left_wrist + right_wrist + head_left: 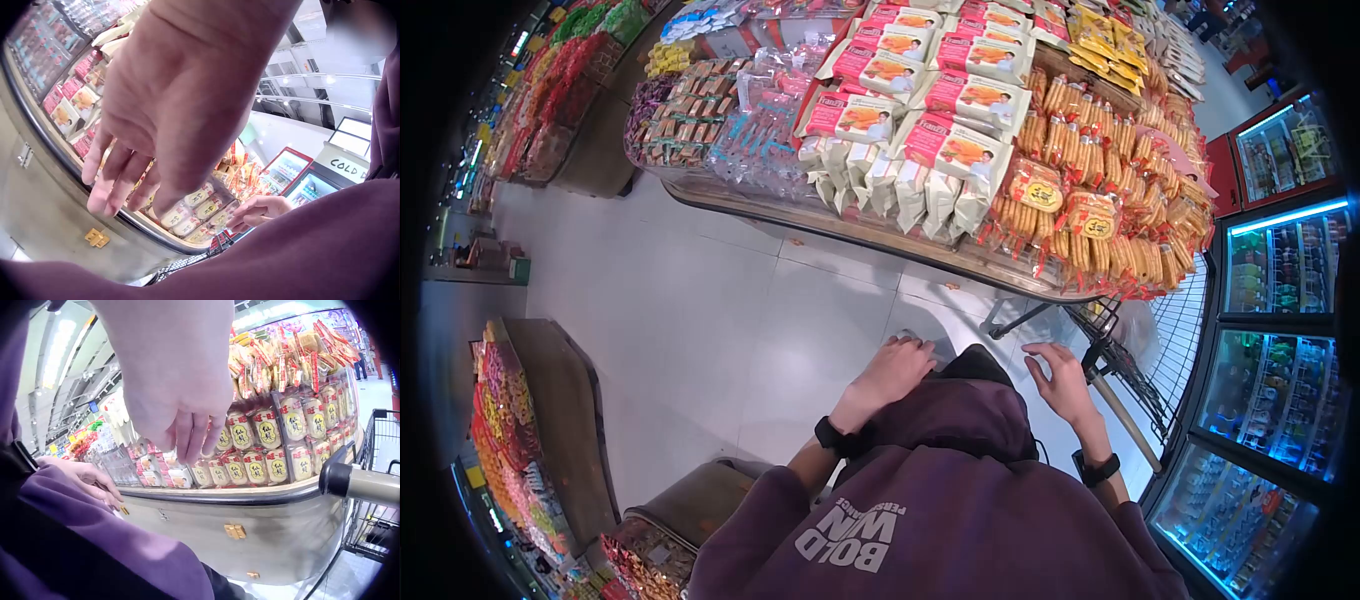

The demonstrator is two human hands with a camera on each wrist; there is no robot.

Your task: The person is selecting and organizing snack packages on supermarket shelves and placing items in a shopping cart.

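In the head view my left hand hovers in front of my body with its fingers loosely bent, holding nothing. My right hand is off to the other side, fingers relaxed and nothing in them. Ahead of both hands stands a display stand piled with white-and-pink snack packs and wrapped rice crackers. The left wrist view shows the left hand with slightly spread fingers, overlapping the stand's edge. From the right wrist, the right hand hangs before stacked cracker packs, its fingers drooping downward.
A shopping cart stands at the right, its handle close to my right hand. Beyond it are lit drink fridges. Candy bins line the left, and another bin sits close behind my left arm. Pale floor lies between.
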